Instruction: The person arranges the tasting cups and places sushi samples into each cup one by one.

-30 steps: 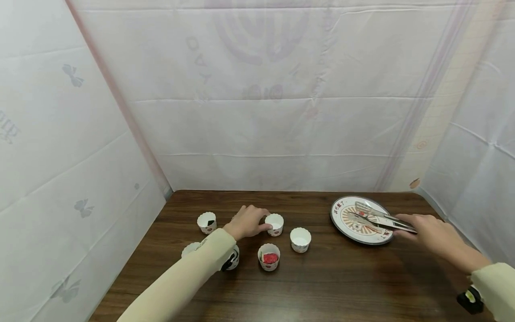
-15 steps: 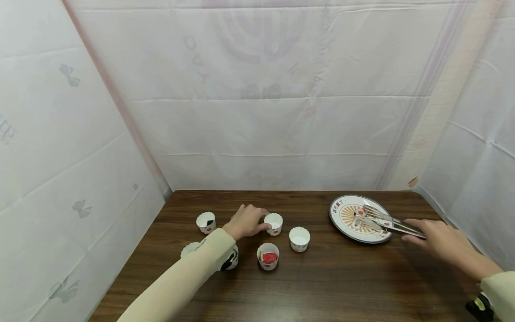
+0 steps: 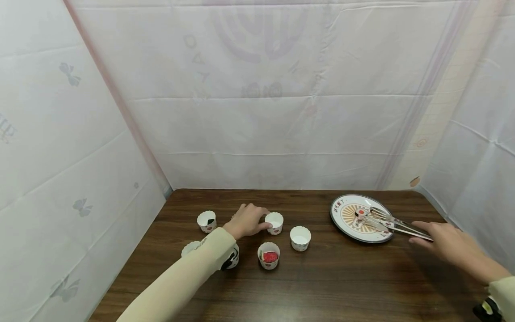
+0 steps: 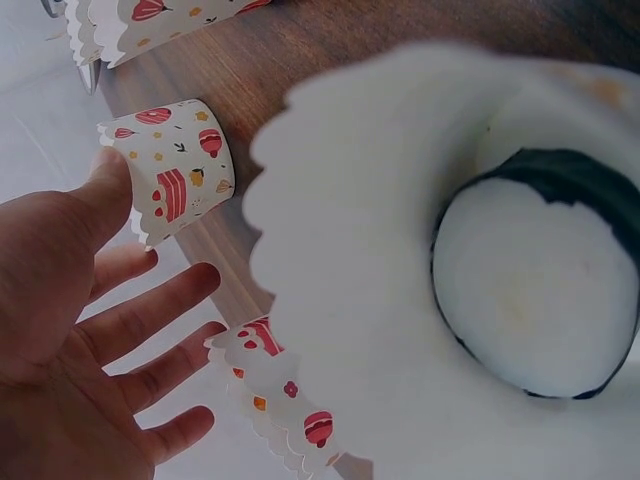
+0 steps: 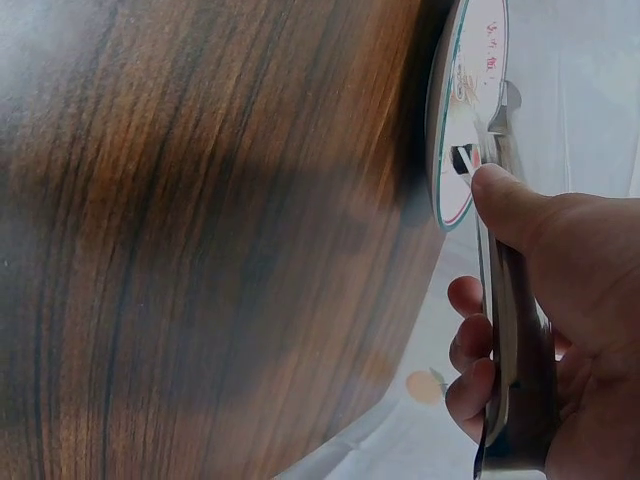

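Observation:
My left hand (image 3: 247, 221) rests its thumb against the rim of a white paper baking cup (image 3: 275, 230); in the left wrist view its other fingers (image 4: 150, 310) are spread and fairly straight. My right hand (image 3: 450, 241) grips metal tongs (image 3: 406, 230), with thumb and curled fingers round the handle in the right wrist view. Over a round white plate (image 3: 342, 226) the tongs' two tips stand apart. Just left of them lies a small sushi piece (image 3: 360, 212) with an orange-red centre. Whether the tips touch it, I cannot tell.
Around my left arm stand several more paper cups. One (image 3: 268, 264) contains something red, another (image 3: 207, 228) something dark and white. A rice roll wrapped in seaweed (image 4: 535, 290) sits in the nearest cup. White cloth (image 3: 257, 134) hangs behind the brown table (image 3: 342, 281).
My right hand has drawn the tongs to the right across the plate, baring more of the sushi piece. The left hand stays at the same cup.

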A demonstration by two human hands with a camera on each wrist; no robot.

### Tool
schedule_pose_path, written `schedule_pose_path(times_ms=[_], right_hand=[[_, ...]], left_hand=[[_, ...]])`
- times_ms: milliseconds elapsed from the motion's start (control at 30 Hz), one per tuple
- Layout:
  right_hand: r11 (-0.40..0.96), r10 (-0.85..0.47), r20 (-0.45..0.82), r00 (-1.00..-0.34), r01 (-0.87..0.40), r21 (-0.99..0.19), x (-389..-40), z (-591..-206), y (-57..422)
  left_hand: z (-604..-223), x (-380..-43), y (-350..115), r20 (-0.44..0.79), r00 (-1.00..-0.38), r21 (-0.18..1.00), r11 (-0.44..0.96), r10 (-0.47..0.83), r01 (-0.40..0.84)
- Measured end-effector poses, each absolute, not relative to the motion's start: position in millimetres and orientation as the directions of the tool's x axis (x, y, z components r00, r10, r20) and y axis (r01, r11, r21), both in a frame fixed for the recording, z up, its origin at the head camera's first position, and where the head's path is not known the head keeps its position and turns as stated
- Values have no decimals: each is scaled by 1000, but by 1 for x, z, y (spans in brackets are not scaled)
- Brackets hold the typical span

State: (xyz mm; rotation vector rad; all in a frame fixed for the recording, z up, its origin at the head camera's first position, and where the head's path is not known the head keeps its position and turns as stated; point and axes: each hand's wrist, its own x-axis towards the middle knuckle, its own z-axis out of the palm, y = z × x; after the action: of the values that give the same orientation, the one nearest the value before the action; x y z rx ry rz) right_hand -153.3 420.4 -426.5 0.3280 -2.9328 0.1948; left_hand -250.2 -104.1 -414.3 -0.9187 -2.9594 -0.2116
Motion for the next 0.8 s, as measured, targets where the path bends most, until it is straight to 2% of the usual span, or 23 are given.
schedule_pose_path(times_ms=[367,800], right_hand=[[973,-176,182,-968,-198,-116,-151,-429,423],[964,-200,208,-958,-230,-134,-149,-431,422]], left_hand=[[-415,-250,-104,71,-825,121,817,560,564],[-415,-251,-104,72,-822,131,812,565,569]])
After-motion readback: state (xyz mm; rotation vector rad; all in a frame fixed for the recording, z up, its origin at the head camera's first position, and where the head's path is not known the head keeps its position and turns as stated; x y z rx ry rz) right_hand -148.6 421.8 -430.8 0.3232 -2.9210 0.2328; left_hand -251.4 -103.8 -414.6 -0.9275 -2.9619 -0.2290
